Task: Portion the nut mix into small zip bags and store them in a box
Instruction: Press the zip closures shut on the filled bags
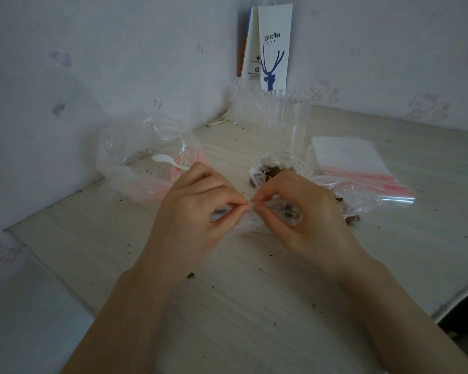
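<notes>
Pinch of left hand (197,211) and right hand (305,222) on a small clear plastic zip bag (242,225).
Each hand clamps thumb and forefinger on the bag's top edge, fingertips almost meeting, just above the pale wooden table (227,306). Brown nuts (292,211) show inside it by the right hand. Beyond lie an open clear bag of nut mix (270,171), a stack of empty pink-striped zip bags (357,166) and a white plastic spoon (165,159).

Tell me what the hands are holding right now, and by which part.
A small zip bag with nuts inside. The left hand and right hand each pinch its top edge, fingertips almost meeting.
</notes>
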